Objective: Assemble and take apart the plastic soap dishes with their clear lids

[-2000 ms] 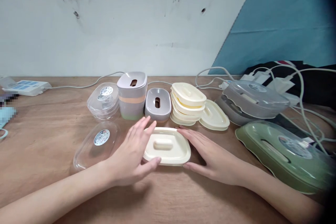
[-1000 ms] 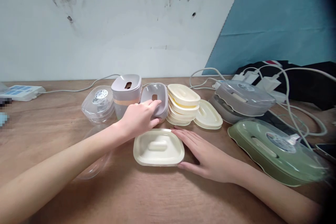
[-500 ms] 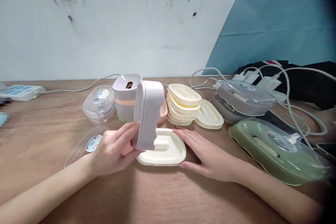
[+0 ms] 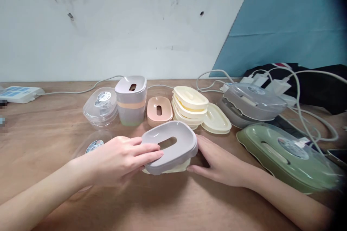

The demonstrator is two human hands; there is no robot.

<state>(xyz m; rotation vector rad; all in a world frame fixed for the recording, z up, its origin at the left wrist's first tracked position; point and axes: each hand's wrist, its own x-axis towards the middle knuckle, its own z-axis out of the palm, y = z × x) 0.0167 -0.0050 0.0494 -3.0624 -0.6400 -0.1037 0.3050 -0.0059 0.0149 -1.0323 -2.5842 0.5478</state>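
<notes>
A lavender-grey tissue box cover point(image 4: 187, 144) with an oval slot lies tilted over a cream base plate point(image 4: 179, 168) on the wooden table. Its left end is in my left hand point(image 4: 121, 158), with fingers on top and the thumb hidden beneath. My right hand point(image 4: 219, 162) is around the right end of the base plate, thumb at the near corner and fingertips hidden behind the cover. Just behind stand a small peach tissue box point(image 4: 151, 113) and a stack of cream base plates point(image 4: 189, 117). One more cream plate point(image 4: 217, 119) leans beside the stack.
Tall stacked grey covers point(image 4: 130, 95) and clear lids point(image 4: 94, 108) stand back left. Another clear lid point(image 4: 94, 146) lies by my left forearm. Right are a green lidded box point(image 4: 279, 155), grey lidded boxes point(image 4: 255, 99) and white chargers with cables point(image 4: 279, 86). A power strip point(image 4: 24, 94) sits far left.
My left hand has turned the grey cover from upright on its side to nearly flat over the cream base plate. The peach box behind is now uncovered to view. My right hand has barely moved.
</notes>
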